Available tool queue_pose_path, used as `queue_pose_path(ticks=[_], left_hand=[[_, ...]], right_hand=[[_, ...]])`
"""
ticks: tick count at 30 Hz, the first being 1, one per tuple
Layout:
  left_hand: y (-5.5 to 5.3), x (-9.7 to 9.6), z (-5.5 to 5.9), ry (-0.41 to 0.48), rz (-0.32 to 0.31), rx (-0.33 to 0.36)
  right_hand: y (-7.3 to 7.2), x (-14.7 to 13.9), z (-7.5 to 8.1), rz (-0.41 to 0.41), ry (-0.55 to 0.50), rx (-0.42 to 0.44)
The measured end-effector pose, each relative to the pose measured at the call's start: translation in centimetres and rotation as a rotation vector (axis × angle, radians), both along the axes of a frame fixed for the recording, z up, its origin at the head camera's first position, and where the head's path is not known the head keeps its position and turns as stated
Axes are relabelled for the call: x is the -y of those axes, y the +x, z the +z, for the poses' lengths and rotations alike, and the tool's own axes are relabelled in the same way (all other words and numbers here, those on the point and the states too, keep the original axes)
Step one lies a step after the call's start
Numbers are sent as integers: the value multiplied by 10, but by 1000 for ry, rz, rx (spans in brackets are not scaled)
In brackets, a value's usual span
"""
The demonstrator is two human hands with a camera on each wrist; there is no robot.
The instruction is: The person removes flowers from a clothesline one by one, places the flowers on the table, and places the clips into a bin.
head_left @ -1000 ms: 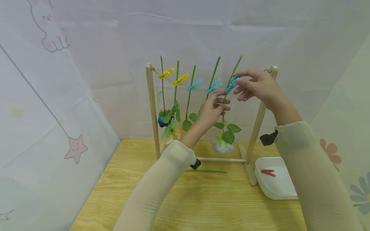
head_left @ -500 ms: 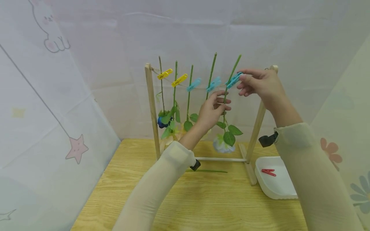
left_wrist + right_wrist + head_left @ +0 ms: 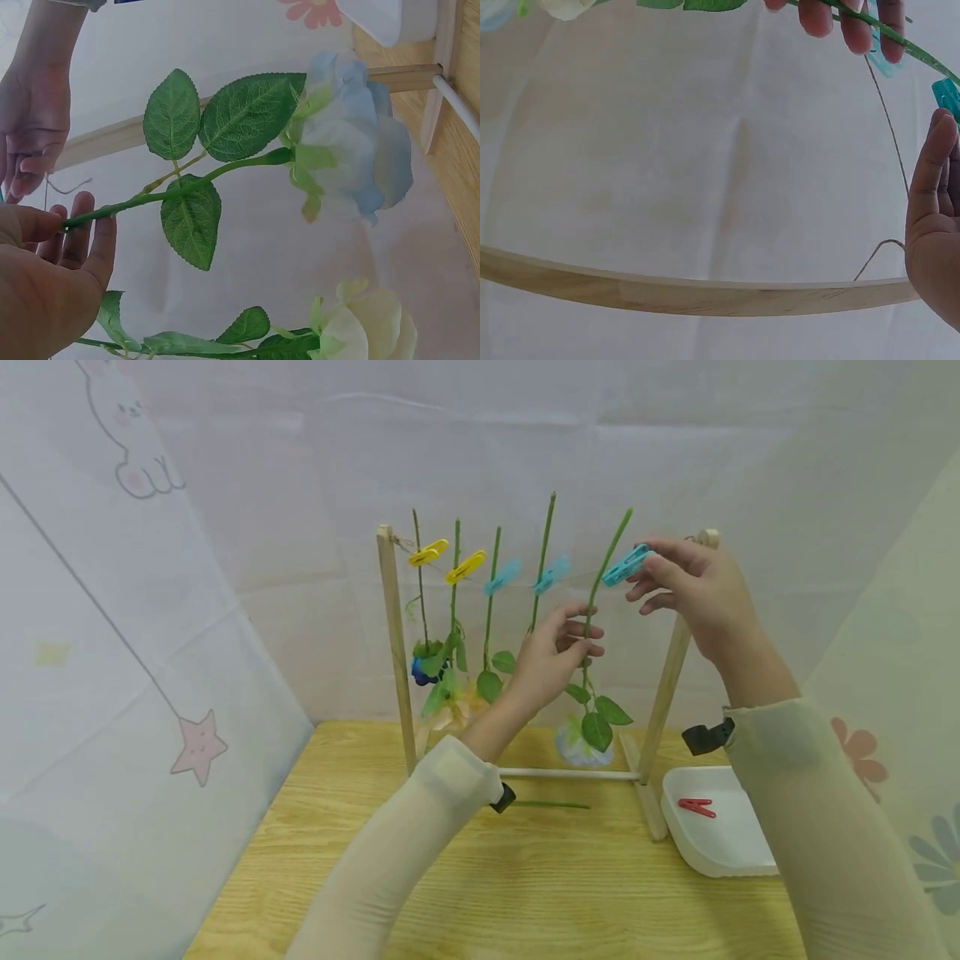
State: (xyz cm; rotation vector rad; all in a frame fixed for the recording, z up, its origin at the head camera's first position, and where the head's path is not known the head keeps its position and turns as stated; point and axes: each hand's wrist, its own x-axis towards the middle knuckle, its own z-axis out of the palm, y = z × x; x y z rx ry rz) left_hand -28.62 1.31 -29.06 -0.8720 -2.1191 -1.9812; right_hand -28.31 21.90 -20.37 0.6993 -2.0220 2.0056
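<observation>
My left hand [image 3: 551, 652] pinches the green stem of an upside-down artificial rose [image 3: 585, 747] with pale blue-white petals. In the left wrist view the rose [image 3: 349, 142] and its leaves show large, with the thumb and fingers of my left hand [image 3: 52, 277] at the stem. My right hand [image 3: 693, 593] pinches a blue clothespin [image 3: 626, 565] whose tip is right beside the upper stem. In the right wrist view that clothespin [image 3: 946, 96] shows just past the fingertips of my right hand [image 3: 937, 195].
A wooden frame [image 3: 396, 643] carries a string; two yellow clothespins [image 3: 467, 567] and two light blue clothespins [image 3: 552, 575] hold other flower stems there. A white tray [image 3: 716, 860] with a red clothespin [image 3: 697, 807] stands at the right. A loose green stem [image 3: 551, 804] lies on the table [image 3: 525, 893].
My right hand has moved right and slightly up with the blue clothespin, from the string's middle-right stretch. The rose has shifted slightly right and down with my left hand still at its stem.
</observation>
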Motion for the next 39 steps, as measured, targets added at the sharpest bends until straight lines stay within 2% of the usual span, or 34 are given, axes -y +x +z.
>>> queue_pose_path(ticks=[7,11,20,27,30,36,39], left_hand=[[8,8,-1,-52,-25,-6],[13,13,-4,-91,-39,-4],[30,22,-6,-181,-82,-2],[34,29,-12,-202,-87,-24],[35,33,-15,-210,-82,-30],[40,41,-22,-248,-50,-148],[42,44,-25,-266,-25,-220]], right_hand=[[3,-2,-8,28,46,-26],[5,-4,-11,16,127,-48],[10,-10,-23,31,219,-71],[17,-15,-34,-35,356,-95],[19,-19,-41,-10,358,-90],[23,-29,-58,93,259,-102],[25,-35,-66,116,224,-103]])
